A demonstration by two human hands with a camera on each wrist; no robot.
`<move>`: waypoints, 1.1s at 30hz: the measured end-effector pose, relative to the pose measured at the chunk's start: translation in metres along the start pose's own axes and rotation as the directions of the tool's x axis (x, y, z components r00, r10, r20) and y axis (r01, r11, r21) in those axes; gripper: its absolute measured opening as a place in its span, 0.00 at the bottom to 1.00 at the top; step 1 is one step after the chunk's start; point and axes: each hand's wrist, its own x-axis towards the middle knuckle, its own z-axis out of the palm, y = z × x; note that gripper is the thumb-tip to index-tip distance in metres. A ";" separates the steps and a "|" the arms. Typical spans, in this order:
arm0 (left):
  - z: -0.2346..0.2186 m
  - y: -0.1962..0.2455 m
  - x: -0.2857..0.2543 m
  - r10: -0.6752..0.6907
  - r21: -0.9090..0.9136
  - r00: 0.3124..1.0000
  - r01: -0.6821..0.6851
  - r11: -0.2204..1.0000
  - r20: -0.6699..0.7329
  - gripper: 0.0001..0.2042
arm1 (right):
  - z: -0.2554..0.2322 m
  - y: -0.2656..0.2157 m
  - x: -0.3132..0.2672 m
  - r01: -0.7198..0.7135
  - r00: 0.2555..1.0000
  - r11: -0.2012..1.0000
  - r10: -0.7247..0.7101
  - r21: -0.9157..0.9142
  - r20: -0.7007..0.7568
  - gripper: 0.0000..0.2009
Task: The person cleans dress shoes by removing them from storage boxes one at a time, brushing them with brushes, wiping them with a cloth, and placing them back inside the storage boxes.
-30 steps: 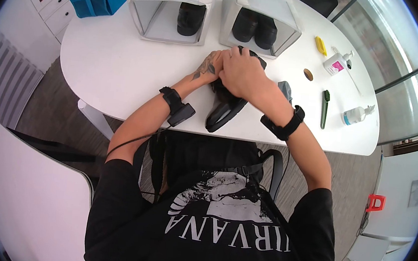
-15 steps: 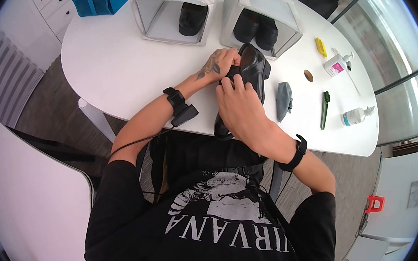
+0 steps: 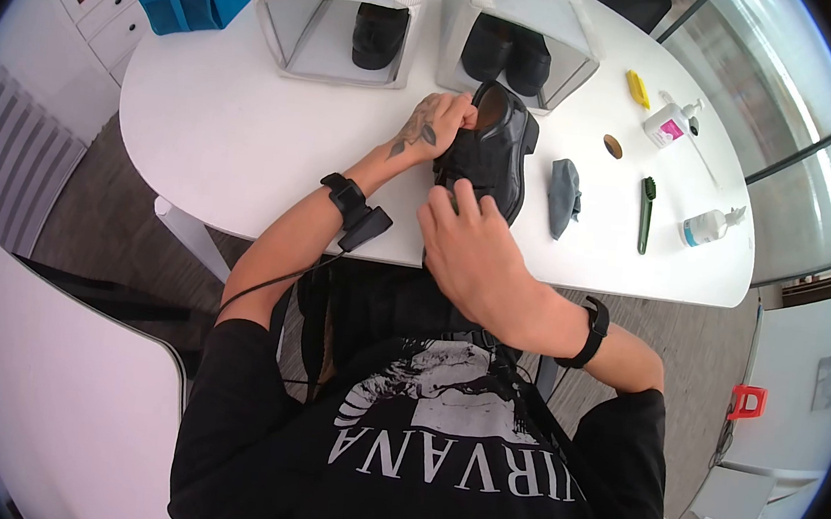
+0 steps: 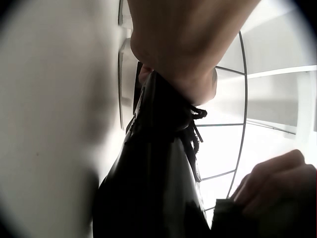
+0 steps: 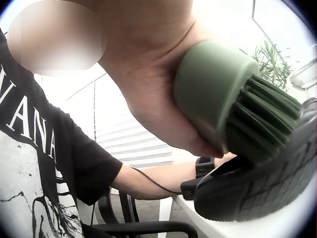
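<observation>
A black lace-up shoe point(image 3: 511, 164) is on the white table, its opening turned away from the person. My left hand point(image 3: 433, 126) grips it at the opening's edge, with fingers curled over the collar. Dark laces point(image 4: 197, 141) hang by that hand in the left wrist view. My right hand point(image 3: 480, 261) holds a rounded green brush point(image 5: 210, 91) over the front part of the shoe. In the right wrist view the dark green bristles point(image 5: 265, 119) meet the shoe's upper, just above the black sole point(image 5: 257, 198). From the head view, the hand mostly hides this brush.
Right of the shoe lie a grey cloth point(image 3: 563, 199) and a slim green brush point(image 3: 646, 217). Farther right stand a spray bottle point(image 3: 706, 230) and a pump bottle point(image 3: 666, 128), near a yellow object point(image 3: 638, 91). Two white boxes point(image 3: 343, 80) holding black shoes and a blue case point(image 3: 184, 12) stand behind.
The right hand has drawn back from beside the left hand toward the person, along the shoe to its front part. The shoe has turned, and its opening now shows. The left hand keeps its hold.
</observation>
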 end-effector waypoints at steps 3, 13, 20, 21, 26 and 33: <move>0.008 -0.021 -0.006 0.084 0.103 0.996 -0.083 0.991 -0.011 0.18 | -0.005 -0.019 -0.001 0.024 0.999 0.998 -0.023 0.051 -0.030 0.14; 0.013 -0.042 -0.022 0.151 0.360 0.989 -0.142 0.922 0.004 0.12 | 0.010 0.006 0.017 -0.109 0.989 0.994 0.109 0.002 -0.103 0.14; 0.010 -0.032 -0.017 0.138 0.193 0.990 -0.135 0.972 0.002 0.09 | 0.048 0.063 0.032 -0.221 0.957 0.964 0.244 0.149 -0.158 0.20; 0.009 -0.026 -0.018 0.147 0.254 0.989 -0.139 0.957 -0.015 0.10 | 0.053 0.068 0.034 -0.232 0.950 0.952 0.266 0.201 -0.164 0.20; 0.007 -0.028 -0.021 0.129 0.285 0.992 -0.120 0.951 -0.012 0.11 | 0.067 0.083 0.051 -0.241 0.933 0.941 0.292 0.237 -0.208 0.19; 0.007 -0.024 -0.021 -0.009 0.125 0.998 0.016 0.992 -0.055 0.12 | 0.080 0.095 0.084 -0.264 0.908 0.935 0.323 0.235 -0.266 0.13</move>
